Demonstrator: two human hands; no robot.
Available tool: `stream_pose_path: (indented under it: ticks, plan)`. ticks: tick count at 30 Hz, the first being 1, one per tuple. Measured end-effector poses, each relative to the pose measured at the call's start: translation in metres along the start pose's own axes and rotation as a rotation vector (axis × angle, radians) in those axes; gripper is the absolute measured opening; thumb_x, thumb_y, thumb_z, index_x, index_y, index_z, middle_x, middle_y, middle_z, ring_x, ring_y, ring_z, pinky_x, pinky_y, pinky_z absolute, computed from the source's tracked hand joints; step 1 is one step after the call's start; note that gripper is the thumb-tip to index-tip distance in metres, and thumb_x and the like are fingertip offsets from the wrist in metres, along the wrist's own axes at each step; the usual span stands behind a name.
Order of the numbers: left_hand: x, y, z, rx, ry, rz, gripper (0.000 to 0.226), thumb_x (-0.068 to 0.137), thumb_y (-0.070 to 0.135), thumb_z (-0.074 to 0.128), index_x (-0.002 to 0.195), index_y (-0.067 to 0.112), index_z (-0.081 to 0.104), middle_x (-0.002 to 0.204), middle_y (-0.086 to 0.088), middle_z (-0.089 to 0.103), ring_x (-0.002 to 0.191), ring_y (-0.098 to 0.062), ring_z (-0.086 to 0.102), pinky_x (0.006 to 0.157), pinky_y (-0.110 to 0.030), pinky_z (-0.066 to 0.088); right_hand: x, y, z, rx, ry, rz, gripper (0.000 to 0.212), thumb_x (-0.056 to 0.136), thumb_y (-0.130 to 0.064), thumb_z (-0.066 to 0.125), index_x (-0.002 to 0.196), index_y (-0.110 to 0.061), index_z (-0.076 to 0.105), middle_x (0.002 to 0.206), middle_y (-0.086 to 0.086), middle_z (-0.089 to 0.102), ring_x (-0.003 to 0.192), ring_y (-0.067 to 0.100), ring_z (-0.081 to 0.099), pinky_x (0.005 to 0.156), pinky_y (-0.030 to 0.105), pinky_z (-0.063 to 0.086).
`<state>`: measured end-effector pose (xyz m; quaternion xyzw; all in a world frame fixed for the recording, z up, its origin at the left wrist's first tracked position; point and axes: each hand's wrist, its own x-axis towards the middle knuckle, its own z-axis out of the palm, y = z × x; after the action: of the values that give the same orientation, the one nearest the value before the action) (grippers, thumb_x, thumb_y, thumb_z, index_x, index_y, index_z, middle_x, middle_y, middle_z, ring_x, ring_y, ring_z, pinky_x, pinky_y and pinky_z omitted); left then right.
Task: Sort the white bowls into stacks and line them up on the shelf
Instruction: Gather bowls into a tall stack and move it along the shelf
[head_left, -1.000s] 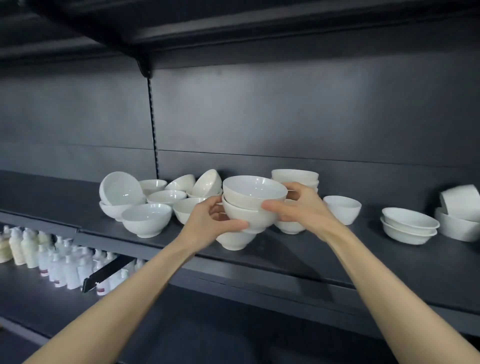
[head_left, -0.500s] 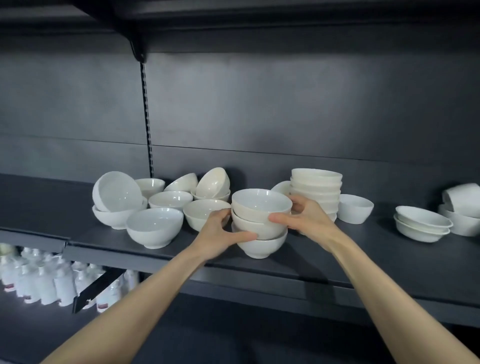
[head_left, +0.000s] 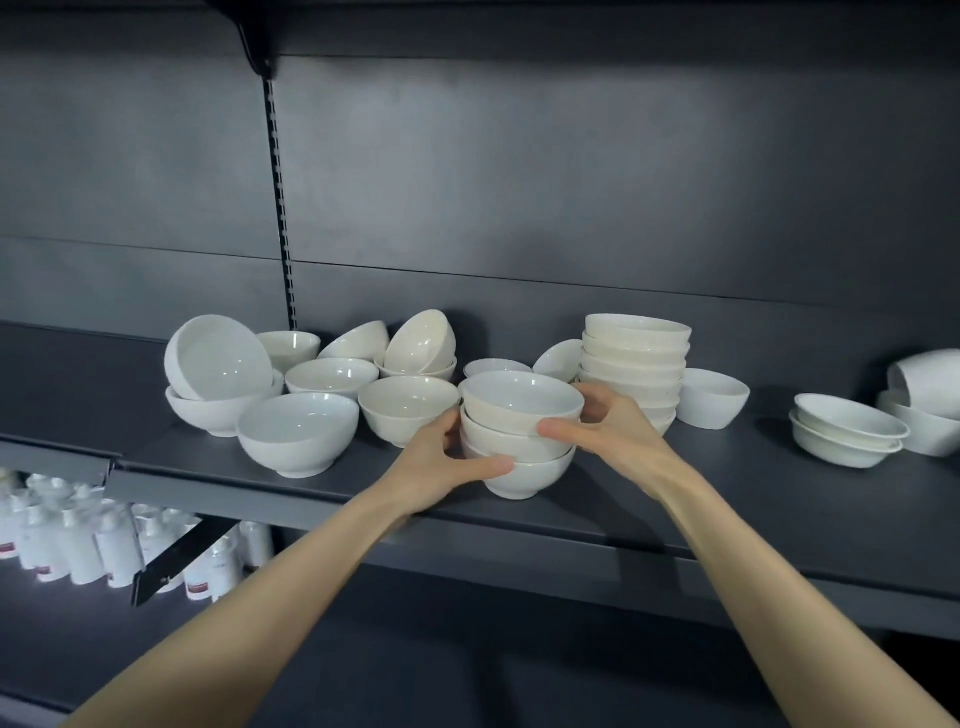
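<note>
Head view: a stack of three white bowls (head_left: 519, 415) stands upright near the front edge of the dark shelf (head_left: 727, 493). The left hand (head_left: 441, 462) grasps it from the left with the thumb curled across the lowest bowl, and the right hand (head_left: 623, 431) grasps it from the right with the thumb laid under the top bowl's rim. A taller bowl stack (head_left: 636, 358) stands just behind the right hand, a jumble of loose bowls (head_left: 298, 431) lies to the left, two nested shallow dishes (head_left: 847, 431) sit well apart to the right, and white bottles (head_left: 78, 545) fill the shelf below.
</note>
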<state>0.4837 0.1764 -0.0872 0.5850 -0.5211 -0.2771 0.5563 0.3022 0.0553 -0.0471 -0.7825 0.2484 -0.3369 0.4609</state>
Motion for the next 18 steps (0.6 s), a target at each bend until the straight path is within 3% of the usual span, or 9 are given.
stream_pose_path:
  ticks: [6, 11, 16, 18]
  plan:
    - [-0.0012, 0.0019, 0.0041, -0.022, 0.026, 0.006, 0.061, 0.071, 0.017, 0.083, 0.124, 0.024, 0.054, 0.121, 0.014, 0.063, 0.112, -0.003, 0.059, 0.093, -0.021, 0.049, 0.0005, 0.0026, -0.0009, 0.006, 0.004, 0.001, 0.045, 0.073, -0.021, 0.081, 0.114, -0.014, 0.064, 0.108, -0.005, 0.071, 0.100, 0.007, 0.065, 0.082, 0.021, 0.052]
    - [-0.0009, 0.0022, 0.0052, -0.028, 0.040, 0.006, 0.056, 0.073, 0.011, 0.081, 0.121, 0.025, 0.054, 0.121, 0.013, 0.063, 0.113, -0.006, 0.059, 0.097, -0.025, 0.048, 0.0017, 0.0055, -0.0009, 0.012, 0.003, 0.007, 0.048, 0.071, -0.022, 0.083, 0.115, -0.014, 0.063, 0.110, -0.005, 0.070, 0.103, 0.009, 0.064, 0.087, 0.026, 0.052]
    - [-0.0009, 0.0008, 0.0039, -0.029, 0.026, 0.006, 0.055, 0.073, 0.013, 0.082, 0.114, 0.034, 0.052, 0.122, 0.016, 0.060, 0.114, -0.004, 0.058, 0.096, -0.024, 0.048, 0.0020, 0.0040, -0.0017, 0.001, -0.015, 0.005, 0.048, 0.072, -0.026, 0.082, 0.116, -0.015, 0.063, 0.110, -0.005, 0.070, 0.102, 0.009, 0.064, 0.077, 0.020, 0.050]
    - [-0.0015, 0.0019, 0.0034, -0.024, 0.015, -0.002, 0.056, 0.073, 0.014, 0.082, 0.113, 0.036, 0.049, 0.120, 0.020, 0.058, 0.112, -0.003, 0.057, 0.090, -0.020, 0.049, 0.0008, 0.0035, -0.0022, 0.005, -0.031, 0.016, 0.050, 0.072, -0.029, 0.083, 0.116, -0.017, 0.063, 0.110, -0.004, 0.069, 0.102, 0.012, 0.063, 0.075, 0.023, 0.051]
